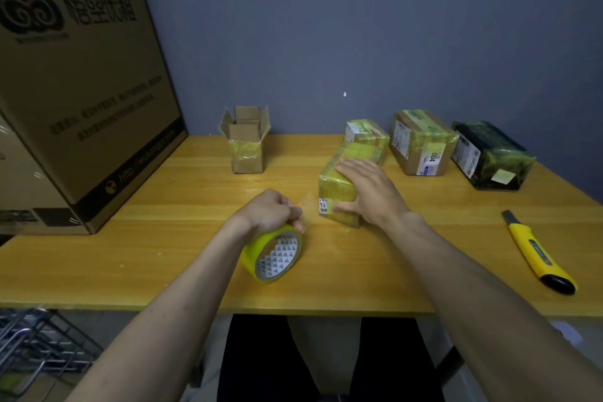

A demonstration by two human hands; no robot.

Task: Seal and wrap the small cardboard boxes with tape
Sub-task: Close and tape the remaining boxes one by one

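A small cardboard box point(336, 186) wrapped in yellowish tape lies on the wooden table point(163, 238), just right of centre. My right hand point(368, 189) lies flat on its top with straight fingers, the thumb against its near end. My left hand point(270, 210) grips a roll of yellow-green tape point(274, 254) standing on edge left of the box; a clear strip of tape runs from the roll toward the box. An open small box point(246, 143), flaps up, stands at the back left.
Three more taped parcels stand along the back wall: a small one point(367, 135), a labelled brown one point(421, 143), a dark one point(492, 155). A yellow utility knife point(538, 254) lies at the right. A big carton point(81, 91) fills the left. A wire rack point(39, 346) sits below.
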